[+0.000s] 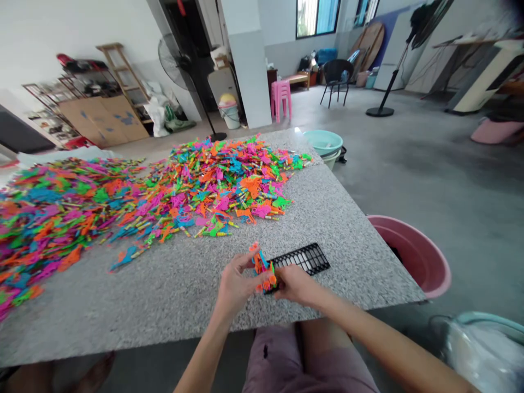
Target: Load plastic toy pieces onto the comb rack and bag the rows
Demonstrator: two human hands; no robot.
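My left hand (238, 279) is closed around a small bundle of bright plastic toy pieces (260, 263), orange, blue and green, held upright over the near part of the table. Close against it, my right hand (295, 284) has its fingers bent together at the bundle's right side; what its fingertips grip is hidden. Under and behind the right hand lies a black plastic grid tray (313, 258) with rows of slots, its left end covered by my hands. A big heap of similar small toys (221, 174), some pistol-shaped, spreads over the table beyond.
The speckled stone table (172, 305) has its front edge at my lap. Another heap (53, 202) covers its left side. A pink tub (434, 262) stands by the right edge, and a mint basin (323, 141) by the far right corner. One stray blue toy (129, 255) lies left of my hands.
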